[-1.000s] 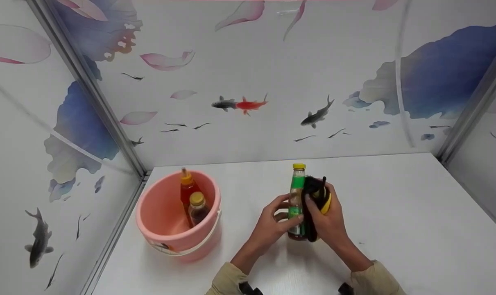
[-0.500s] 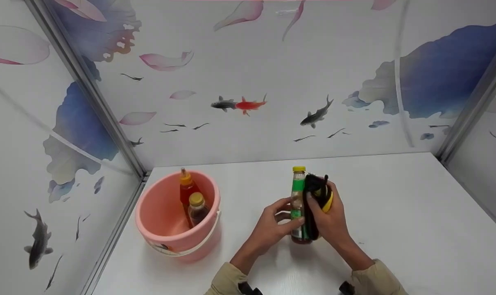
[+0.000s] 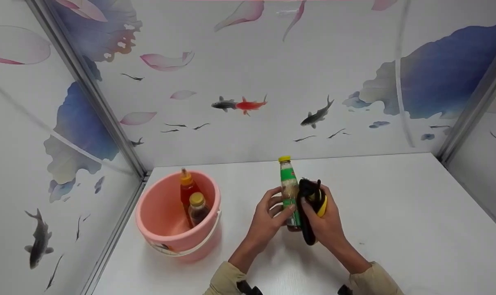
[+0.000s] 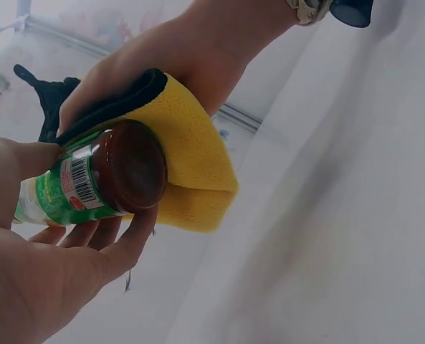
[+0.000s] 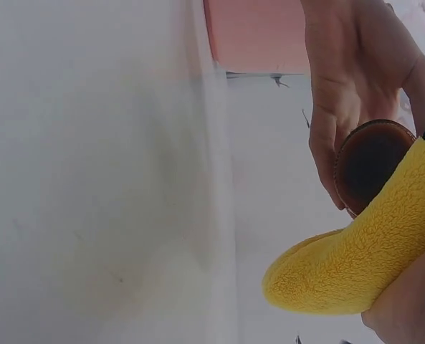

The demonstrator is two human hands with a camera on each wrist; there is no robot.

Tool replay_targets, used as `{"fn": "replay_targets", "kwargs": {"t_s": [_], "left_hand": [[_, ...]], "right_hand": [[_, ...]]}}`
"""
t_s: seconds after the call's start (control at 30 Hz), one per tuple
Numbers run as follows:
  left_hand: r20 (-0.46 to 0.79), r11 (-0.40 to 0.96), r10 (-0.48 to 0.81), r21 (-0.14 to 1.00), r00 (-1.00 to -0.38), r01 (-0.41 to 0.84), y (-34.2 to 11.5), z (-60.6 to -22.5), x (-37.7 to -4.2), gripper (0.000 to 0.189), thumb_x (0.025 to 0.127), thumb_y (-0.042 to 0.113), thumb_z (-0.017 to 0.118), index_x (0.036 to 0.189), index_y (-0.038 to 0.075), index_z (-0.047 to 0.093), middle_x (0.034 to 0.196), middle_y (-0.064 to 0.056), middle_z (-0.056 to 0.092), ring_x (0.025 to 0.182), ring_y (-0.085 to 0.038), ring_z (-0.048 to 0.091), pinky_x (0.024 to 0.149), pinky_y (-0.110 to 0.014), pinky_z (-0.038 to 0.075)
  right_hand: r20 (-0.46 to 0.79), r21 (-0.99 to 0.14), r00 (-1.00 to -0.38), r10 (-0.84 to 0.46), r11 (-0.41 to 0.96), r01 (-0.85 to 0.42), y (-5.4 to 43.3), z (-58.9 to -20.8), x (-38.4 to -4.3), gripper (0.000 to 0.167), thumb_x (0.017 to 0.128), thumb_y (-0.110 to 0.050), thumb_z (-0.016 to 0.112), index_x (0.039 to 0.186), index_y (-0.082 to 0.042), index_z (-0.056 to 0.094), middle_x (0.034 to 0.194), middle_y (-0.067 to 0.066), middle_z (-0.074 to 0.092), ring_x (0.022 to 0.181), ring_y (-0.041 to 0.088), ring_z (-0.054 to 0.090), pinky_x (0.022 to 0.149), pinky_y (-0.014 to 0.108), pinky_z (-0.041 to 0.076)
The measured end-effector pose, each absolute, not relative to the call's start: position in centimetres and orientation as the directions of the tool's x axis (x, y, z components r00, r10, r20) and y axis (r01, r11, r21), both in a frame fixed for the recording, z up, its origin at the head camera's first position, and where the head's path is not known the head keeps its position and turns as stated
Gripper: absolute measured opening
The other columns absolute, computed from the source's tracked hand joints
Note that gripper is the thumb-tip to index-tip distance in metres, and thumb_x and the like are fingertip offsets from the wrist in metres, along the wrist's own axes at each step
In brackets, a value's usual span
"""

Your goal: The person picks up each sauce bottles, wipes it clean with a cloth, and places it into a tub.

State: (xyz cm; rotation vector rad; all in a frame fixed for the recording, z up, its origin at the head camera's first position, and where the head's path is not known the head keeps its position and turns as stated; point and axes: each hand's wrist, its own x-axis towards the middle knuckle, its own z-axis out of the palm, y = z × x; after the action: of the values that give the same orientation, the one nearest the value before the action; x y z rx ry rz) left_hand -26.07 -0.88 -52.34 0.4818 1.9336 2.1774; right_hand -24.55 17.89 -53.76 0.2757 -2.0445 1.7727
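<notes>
My left hand (image 3: 264, 221) holds a glass sauce bottle (image 3: 288, 176) with a yellow cap and green label. The bottle is tilted, its cap leaning left, and its brown base (image 4: 135, 166) shows in the left wrist view, raised off the table. A folded cloth (image 3: 306, 223), black on one face and fluffy yellow on the other, is gripped by my right hand (image 3: 329, 219) and lies against the bottle's right side. In the right wrist view the yellow face (image 5: 370, 251) covers part of the bottle's base. The cloth hides some of my right fingers.
Left on the white table (image 3: 395, 213) stands a pink bucket (image 3: 157, 213) with a white handle. Inside are a red squeeze bottle (image 3: 187, 189) and a dark bottle (image 3: 198, 213) with a yellow cap. Printed panels (image 3: 248, 61) enclose the table at the back and sides.
The bottle first shifts slightly right and nearer, then moves left and up, its cap now leaning left. Both hands shift left with it, the cloth still in my right hand.
</notes>
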Motion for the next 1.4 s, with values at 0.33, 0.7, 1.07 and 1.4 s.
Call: {"fn": "replay_targets", "kwargs": {"t_s": [0.33,0.7,1.07,1.4], "left_hand": [[0.106,-0.117,0.366,0.991,-0.925,0.067,-1.0,-52.2,-26.3,0.065,0.102,0.032,0.078,0.156,0.019,0.045,0.148,-0.008,0.063,0.137,-0.023,0.063,0.096,-0.042,0.064],[0.116,-0.041,0.42,0.993,-0.9,0.11,-0.8,-52.8,-26.1,0.059,0.101,0.033,0.077,0.153,0.025,0.05,0.148,-0.005,0.061,0.135,-0.021,0.065,0.106,-0.043,0.058],[0.059,-0.039,0.518,0.998,-0.853,0.045,-0.8,-53.2,-25.8,0.055,0.1,0.034,0.079,0.15,0.033,0.057,0.137,-0.005,0.063,0.124,-0.02,0.069,0.093,-0.042,0.065],[0.081,-0.017,0.523,0.996,-0.849,0.085,-0.8,-53.0,-25.8,0.057,0.101,0.034,0.078,0.153,0.03,0.056,0.139,-0.004,0.063,0.126,-0.02,0.068,0.094,-0.039,0.065]], "right_hand": [[0.425,-0.897,-0.897,0.118,0.186,-0.401,17.8,-54.0,-24.4,0.049,0.103,-0.011,0.074,0.148,-0.014,0.054,0.13,0.0,0.066,0.111,0.02,0.065,0.094,0.024,0.059],[0.431,-0.895,-0.893,0.13,0.186,-0.405,18.1,-54.0,-24.6,0.048,0.104,-0.011,0.073,0.148,-0.013,0.054,0.126,0.0,0.066,0.108,0.019,0.066,0.091,0.025,0.06],[0.433,-0.896,-0.888,0.154,0.179,-0.406,19.0,-53.4,-24.8,0.047,0.105,-0.011,0.071,0.148,-0.01,0.052,0.126,0.0,0.065,0.109,0.018,0.067,0.094,0.022,0.06],[0.447,-0.891,-0.88,0.157,0.169,-0.422,19.1,-53.2,-24.9,0.047,0.105,-0.011,0.071,0.148,-0.009,0.053,0.126,0.001,0.066,0.109,0.019,0.068,0.093,0.023,0.061]]}}
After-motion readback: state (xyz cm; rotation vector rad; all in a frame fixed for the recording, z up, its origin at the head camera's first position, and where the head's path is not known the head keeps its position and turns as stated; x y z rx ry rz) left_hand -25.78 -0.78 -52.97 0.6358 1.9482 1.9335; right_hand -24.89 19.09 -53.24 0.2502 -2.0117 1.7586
